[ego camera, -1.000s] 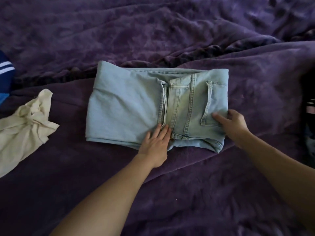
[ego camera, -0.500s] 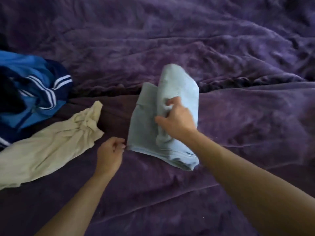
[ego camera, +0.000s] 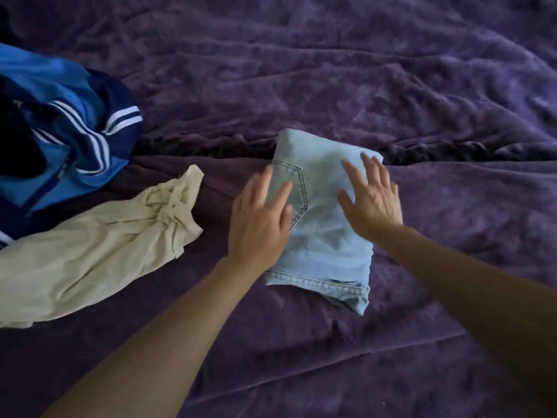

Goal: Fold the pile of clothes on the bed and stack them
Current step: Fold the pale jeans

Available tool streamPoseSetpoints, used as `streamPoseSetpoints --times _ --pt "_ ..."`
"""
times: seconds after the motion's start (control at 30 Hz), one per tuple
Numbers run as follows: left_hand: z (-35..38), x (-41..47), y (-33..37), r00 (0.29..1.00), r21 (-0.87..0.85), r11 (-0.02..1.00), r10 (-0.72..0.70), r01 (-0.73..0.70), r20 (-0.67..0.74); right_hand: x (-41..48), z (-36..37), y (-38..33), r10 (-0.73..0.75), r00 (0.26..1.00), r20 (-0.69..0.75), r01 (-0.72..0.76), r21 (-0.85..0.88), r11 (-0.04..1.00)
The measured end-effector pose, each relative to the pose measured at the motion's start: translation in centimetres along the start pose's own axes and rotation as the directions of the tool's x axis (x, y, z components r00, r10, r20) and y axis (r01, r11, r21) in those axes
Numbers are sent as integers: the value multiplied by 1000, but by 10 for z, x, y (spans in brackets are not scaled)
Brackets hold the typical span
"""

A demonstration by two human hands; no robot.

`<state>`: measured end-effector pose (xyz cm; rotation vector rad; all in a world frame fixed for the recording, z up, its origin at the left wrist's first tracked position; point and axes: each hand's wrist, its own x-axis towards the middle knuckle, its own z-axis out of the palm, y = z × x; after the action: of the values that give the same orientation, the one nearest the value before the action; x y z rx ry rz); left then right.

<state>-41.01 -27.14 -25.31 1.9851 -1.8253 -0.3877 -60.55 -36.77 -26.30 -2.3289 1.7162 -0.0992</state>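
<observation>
A pair of light blue jeans (ego camera: 325, 236) lies folded into a narrow rectangle in the middle of the purple bed cover (ego camera: 331, 86), with a back pocket seam showing near its left edge. My left hand (ego camera: 259, 224) lies flat and open on the left edge of the jeans. My right hand (ego camera: 370, 200) rests flat with spread fingers on the upper right part. A crumpled cream garment (ego camera: 90, 254) lies to the left. Behind it sits a blue garment with white stripes (ego camera: 69, 131).
The purple cover is wrinkled, with a dark crease (ego camera: 211, 146) running across the bed behind the jeans. Something black (ego camera: 15, 143) lies on the blue garment at the far left edge.
The jeans went from a wide half-fold to a narrow fold: my right hand carried the right side over to the left. Both hands now lie flat on top. The view has shifted left.
</observation>
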Motion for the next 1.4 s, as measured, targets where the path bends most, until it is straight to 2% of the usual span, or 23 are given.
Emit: streamPoseSetpoints --times 0.07,0.1,0.2,0.27,0.37,0.47,0.53,0.6,0.7,0.9,0.97,1.03,1.07,1.13,1.2,1.27,1.4 --pt "17 40 4 986 111 988 95 -111 138 20 8 18 76 987 142 -67 -65 996" --pt "27 60 1 969 160 978 93 -132 229 28 15 22 93 976 195 -81 -66 995" --pt "63 100 -20 886 214 973 -25 -84 463 41 44 30 155 933 324 -169 13 986" --pt "80 108 -31 842 206 978 -76 -43 535 46 59 33 184 923 339 -210 40 977" --pt "79 113 -31 829 186 982 -81 -28 553 47 55 27 196 923 332 -226 53 973" --pt "58 90 -20 904 177 983 -29 -52 426 11 43 9 188 959 213 -206 67 976" --pt "46 46 -14 948 195 978 4 -69 318 -42 45 -8 120 987 109 -129 73 989" --pt "44 -8 -19 959 215 974 11 -75 284 -103 60 -18 7 997 79 -10 37 999" --pt "53 -56 -41 947 246 966 -8 -76 321 -143 89 -9 -72 993 93 74 -23 997" --pt "47 -51 -36 945 322 941 -3 -108 327 -133 86 -1 -123 985 121 130 -49 990" --pt "38 -60 -32 948 284 929 161 -239 273 -144 77 8 -152 980 126 166 -105 981" --pt "33 -73 -32 888 264 867 337 -422 314 -153 71 17 -162 973 165 193 -195 962" --pt "34 -77 -32 850 276 832 367 -482 377 -155 70 19 -161 972 173 199 -232 952" --pt "38 -75 -32 825 341 796 316 -499 469 -152 73 14 -149 976 160 189 -274 943" --pt "44 -65 -30 852 391 805 251 -447 459 -147 77 3 -121 986 116 150 -287 946" --pt "46 -55 -27 869 386 813 267 -435 417 -145 77 -3 -89 992 85 109 -267 957" --pt "28 -52 -14 855 374 819 245 -435 458 -150 48 -5 -90 992 89 105 -174 979"
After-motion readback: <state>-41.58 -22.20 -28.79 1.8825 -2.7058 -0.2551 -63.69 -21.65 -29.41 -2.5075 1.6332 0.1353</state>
